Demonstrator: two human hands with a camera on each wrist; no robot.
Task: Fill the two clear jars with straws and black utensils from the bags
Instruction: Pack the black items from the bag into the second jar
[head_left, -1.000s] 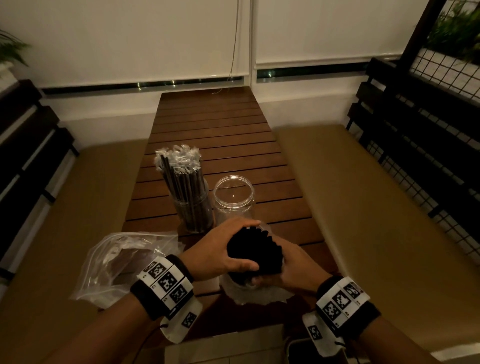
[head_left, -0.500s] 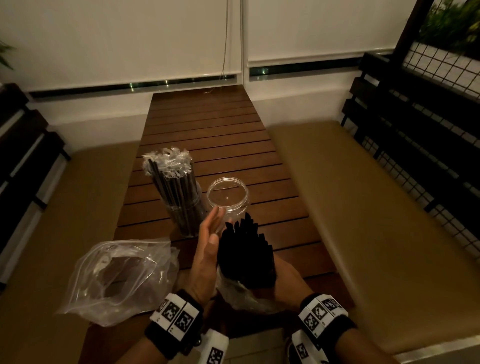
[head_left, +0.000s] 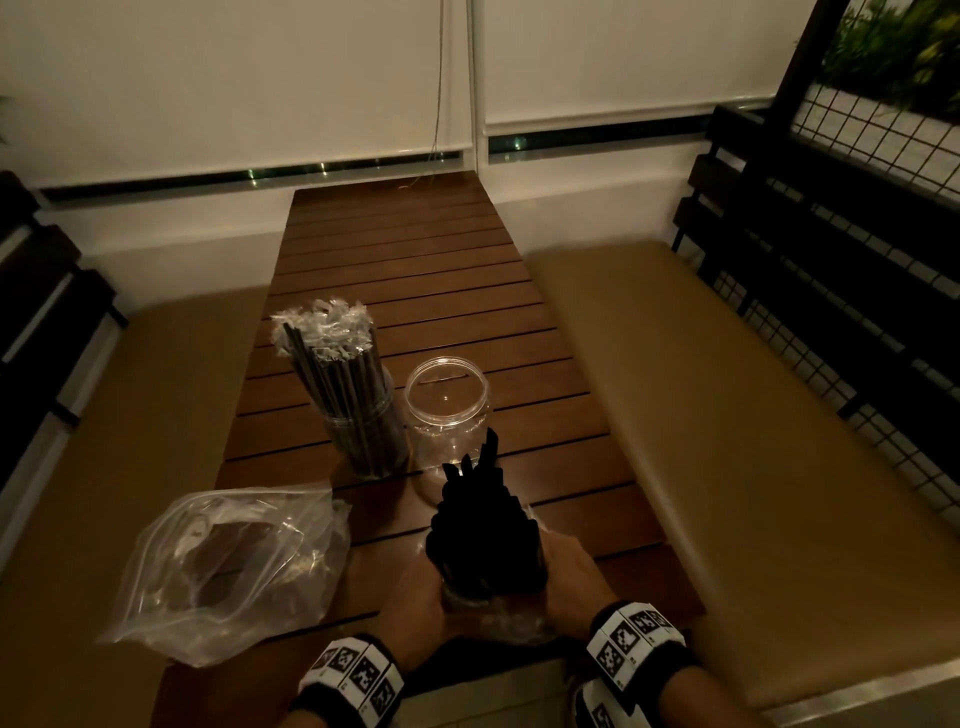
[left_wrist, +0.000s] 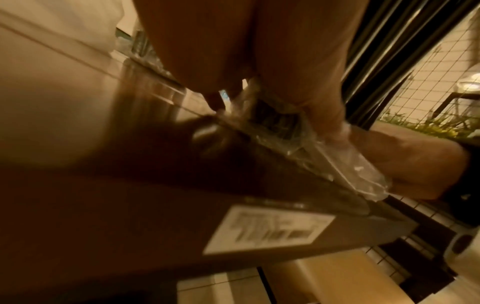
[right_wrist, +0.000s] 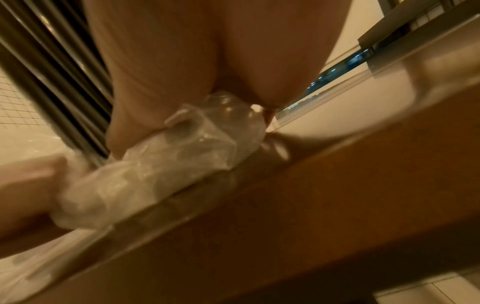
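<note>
A bundle of black utensils (head_left: 485, 535) stands upright in a clear bag (head_left: 514, 626) at the near edge of the wooden table (head_left: 415, 270). My left hand (head_left: 415, 597) and right hand (head_left: 569, 577) grip the bag's lower part from both sides. In the wrist views the crumpled bag (left_wrist: 280, 131) (right_wrist: 182, 156) shows under my fingers. Just beyond the bundle stands an empty clear jar (head_left: 448, 410). To its left a second jar (head_left: 366, 436) holds a sheaf of wrapped dark straws (head_left: 332, 353).
An empty clear zip bag (head_left: 234, 561) lies open at the table's near left corner. Tan cushioned benches (head_left: 701, 405) flank the table on both sides. A dark slatted frame with wire mesh (head_left: 831, 234) rises on the right.
My left hand has come down from beside the top of the utensils to the bag's base. The bundle now stands taller out of the bag, with both hands low on it.
</note>
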